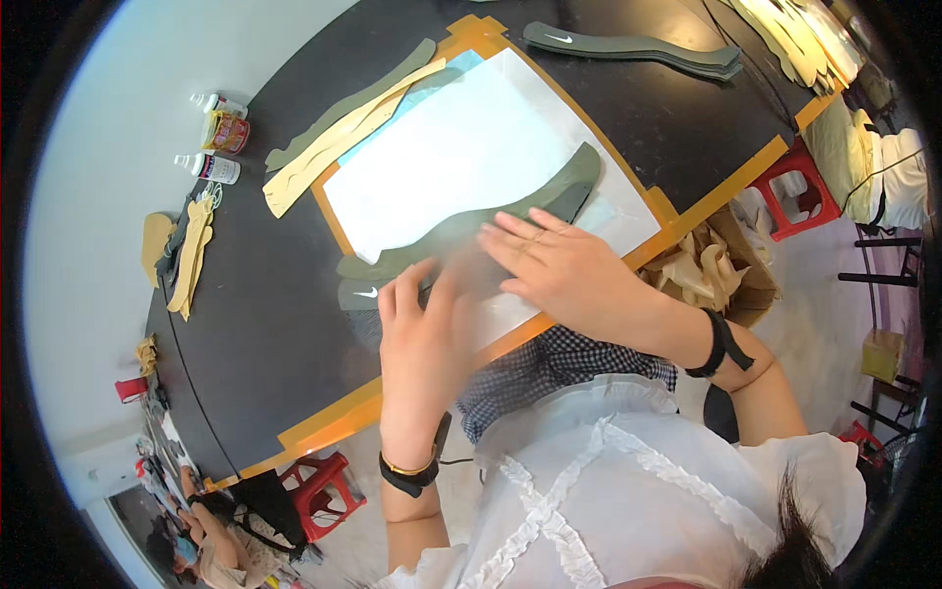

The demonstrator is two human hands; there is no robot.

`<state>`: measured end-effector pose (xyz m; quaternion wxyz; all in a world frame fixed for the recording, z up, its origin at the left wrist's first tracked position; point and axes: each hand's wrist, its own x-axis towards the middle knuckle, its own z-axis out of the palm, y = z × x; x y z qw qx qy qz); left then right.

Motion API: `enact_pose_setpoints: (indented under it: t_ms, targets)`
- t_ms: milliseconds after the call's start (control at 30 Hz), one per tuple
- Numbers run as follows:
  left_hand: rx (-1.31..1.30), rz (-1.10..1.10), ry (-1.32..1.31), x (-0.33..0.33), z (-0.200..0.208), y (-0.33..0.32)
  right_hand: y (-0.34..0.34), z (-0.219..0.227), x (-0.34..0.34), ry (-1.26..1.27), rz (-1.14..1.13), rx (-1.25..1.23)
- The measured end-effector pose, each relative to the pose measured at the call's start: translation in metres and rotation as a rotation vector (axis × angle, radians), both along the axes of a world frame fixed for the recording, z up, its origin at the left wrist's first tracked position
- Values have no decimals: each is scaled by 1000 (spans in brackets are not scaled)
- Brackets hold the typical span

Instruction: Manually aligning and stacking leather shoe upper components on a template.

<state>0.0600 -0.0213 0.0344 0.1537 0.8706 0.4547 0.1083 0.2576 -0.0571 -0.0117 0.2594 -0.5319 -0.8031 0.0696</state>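
Note:
A dark green curved strip lies across the near part of a bright white sheet. Beneath its near edge shows a darker grey-green piece with a small white mark at its left end. My left hand rests with parted fingertips at the strip's left part; its thumb side is smeared by motion. On the strip's right half my right hand lies with its fingers stretched out, pressing nothing between them. The part of the strip under my fingers is hidden.
Orange tape edges the black table. Cream strips and another dark green strip lie at the left, bottles beyond. Stacked dark strips lie far right. A box of paper scraps and red stools stand below the table.

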Motion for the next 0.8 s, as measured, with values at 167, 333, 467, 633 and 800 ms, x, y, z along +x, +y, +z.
enact_pose_setpoints:
  t_ms: [167,333,467,633,800]
  targets:
    - [-27,15,42,-3,4,5,-11,7,22,-43,-80,-16]
    - [-33,-1,72,-1,4,12,-14,9,41,17,-81,35]
    - [-25,-29,77,-5,7,15,5,21,75,291,-345,113]
    - [-97,-133,129,-3,26,24,9,11,83,403,-316,-119]
    - [-137,-374,162,11,49,47,11,13,82,393,-295,-154]
